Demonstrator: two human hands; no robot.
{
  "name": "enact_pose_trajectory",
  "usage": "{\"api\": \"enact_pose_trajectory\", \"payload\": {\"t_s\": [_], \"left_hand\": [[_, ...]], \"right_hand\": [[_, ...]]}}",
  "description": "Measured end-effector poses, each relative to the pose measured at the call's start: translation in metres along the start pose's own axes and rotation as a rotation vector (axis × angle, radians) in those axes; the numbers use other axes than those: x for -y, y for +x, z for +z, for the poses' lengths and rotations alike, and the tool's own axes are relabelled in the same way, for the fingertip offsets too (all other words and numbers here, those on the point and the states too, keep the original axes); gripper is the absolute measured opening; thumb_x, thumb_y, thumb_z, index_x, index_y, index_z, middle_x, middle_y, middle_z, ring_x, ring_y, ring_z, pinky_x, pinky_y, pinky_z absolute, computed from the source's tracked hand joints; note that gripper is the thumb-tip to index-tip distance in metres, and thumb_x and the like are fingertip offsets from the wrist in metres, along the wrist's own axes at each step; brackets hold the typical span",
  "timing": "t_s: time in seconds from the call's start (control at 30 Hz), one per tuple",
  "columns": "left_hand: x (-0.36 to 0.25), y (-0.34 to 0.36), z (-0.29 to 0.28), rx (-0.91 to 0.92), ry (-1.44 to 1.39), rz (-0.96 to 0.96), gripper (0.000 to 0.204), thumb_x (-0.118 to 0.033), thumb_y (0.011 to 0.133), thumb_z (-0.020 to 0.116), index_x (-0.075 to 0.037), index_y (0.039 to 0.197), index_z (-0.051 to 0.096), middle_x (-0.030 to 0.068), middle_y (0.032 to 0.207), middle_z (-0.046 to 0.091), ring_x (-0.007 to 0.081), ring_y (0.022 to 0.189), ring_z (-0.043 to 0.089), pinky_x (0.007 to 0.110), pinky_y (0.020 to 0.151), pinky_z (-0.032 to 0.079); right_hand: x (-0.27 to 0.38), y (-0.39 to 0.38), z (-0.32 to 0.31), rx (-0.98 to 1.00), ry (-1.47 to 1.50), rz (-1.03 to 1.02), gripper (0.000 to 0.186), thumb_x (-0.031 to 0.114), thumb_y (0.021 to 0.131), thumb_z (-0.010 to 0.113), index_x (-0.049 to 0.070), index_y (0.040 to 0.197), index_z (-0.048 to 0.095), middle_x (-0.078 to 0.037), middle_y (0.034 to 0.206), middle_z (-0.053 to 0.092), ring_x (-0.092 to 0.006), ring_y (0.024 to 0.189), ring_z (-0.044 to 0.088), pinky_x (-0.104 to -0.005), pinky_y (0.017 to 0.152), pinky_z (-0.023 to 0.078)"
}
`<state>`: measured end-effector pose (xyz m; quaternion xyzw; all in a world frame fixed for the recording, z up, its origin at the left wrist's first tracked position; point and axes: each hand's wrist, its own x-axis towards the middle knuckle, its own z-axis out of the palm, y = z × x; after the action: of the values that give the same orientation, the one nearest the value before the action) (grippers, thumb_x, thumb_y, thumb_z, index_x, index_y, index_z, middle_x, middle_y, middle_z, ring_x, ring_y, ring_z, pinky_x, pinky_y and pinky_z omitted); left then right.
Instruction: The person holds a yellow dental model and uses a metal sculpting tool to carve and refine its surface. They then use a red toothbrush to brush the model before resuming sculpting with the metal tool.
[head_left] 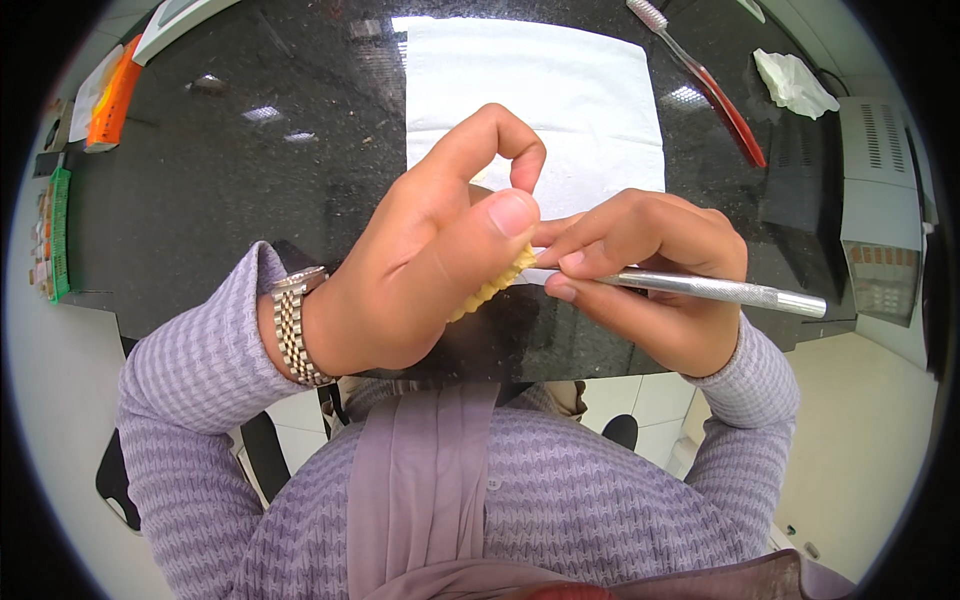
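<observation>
A yellow piece with a bumpy, ridged edge point(492, 290) is gripped in my left hand point(420, 250), which is closed around it. My thumb lies over its top and hides most of it, so its kind cannot be told. Between the thumb and fingers of my right hand point(660, 260) is a slim silver metal tool with a knurled handle point(720, 289), held like a pen. Its working end points left at the yellow piece, close to my left thumb; the tip is mostly hidden. Both hands are above the near part of a white paper sheet point(530, 80).
The sheet lies on a dark speckled stone counter point(250, 180). At the back right are a red-handled brush point(715, 95) and a crumpled white tissue point(795, 84). An orange packet point(115, 95) and a green basket point(60, 235) stand at the left, a grey appliance point(880, 200) at the right.
</observation>
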<state>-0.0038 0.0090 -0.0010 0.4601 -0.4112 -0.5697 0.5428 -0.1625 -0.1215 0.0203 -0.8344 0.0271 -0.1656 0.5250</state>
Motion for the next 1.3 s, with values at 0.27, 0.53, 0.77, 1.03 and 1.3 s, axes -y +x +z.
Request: {"api": "enact_pose_trajectory", "payload": {"t_s": [0.27,0.53,0.77,1.03,1.3], "left_hand": [[0.001,0.001,0.007,-0.079,-0.083,0.107,0.036,-0.040,0.091,0.042,-0.005,0.100,0.036,0.0021,0.071,0.048,0.0038,0.063,0.042,0.018,0.056,0.033],[-0.007,0.001,-0.001,-0.023,0.004,-0.024,0.053,-0.054,0.086,0.040,-0.005,0.103,0.030,0.0135,0.072,0.063,0.0079,0.059,0.052,0.018,0.054,0.038],[-0.004,0.000,-0.002,-0.016,0.013,-0.038,0.054,-0.054,0.086,0.040,-0.004,0.102,0.030,0.0143,0.072,0.063,0.0076,0.059,0.053,0.017,0.053,0.038],[-0.003,0.000,-0.002,0.005,-0.005,-0.035,0.052,-0.052,0.085,0.041,-0.004,0.102,0.030,0.0112,0.068,0.059,0.0082,0.058,0.050,0.019,0.053,0.036],[-0.002,0.000,-0.001,-0.014,-0.019,-0.021,0.051,-0.051,0.085,0.042,-0.004,0.103,0.030,0.0105,0.068,0.058,0.0086,0.060,0.050,0.019,0.054,0.036]], "right_hand": [[-0.004,-0.001,0.003,-0.039,0.066,0.012,0.011,-0.001,0.074,0.070,0.001,0.078,0.060,-0.011,0.082,0.068,-0.0217,0.090,0.067,-0.0289,0.074,0.055],[-0.004,-0.002,0.000,-0.030,0.308,0.128,0.017,-0.012,0.072,0.067,0.000,0.078,0.056,-0.016,0.083,0.064,-0.0314,0.091,0.066,-0.0386,0.083,0.055],[-0.006,0.000,-0.003,0.022,0.144,0.003,0.019,-0.011,0.069,0.070,0.001,0.077,0.056,-0.016,0.082,0.065,-0.0306,0.088,0.067,-0.0387,0.079,0.056],[0.002,0.002,-0.002,0.027,-0.011,-0.009,0.016,-0.003,0.071,0.073,0.003,0.078,0.060,-0.013,0.082,0.068,-0.0248,0.087,0.068,-0.0316,0.074,0.056],[-0.002,0.002,0.001,0.028,-0.018,-0.032,0.013,0.000,0.073,0.072,0.004,0.080,0.062,-0.011,0.082,0.069,-0.0224,0.088,0.068,-0.0290,0.076,0.056]]}}
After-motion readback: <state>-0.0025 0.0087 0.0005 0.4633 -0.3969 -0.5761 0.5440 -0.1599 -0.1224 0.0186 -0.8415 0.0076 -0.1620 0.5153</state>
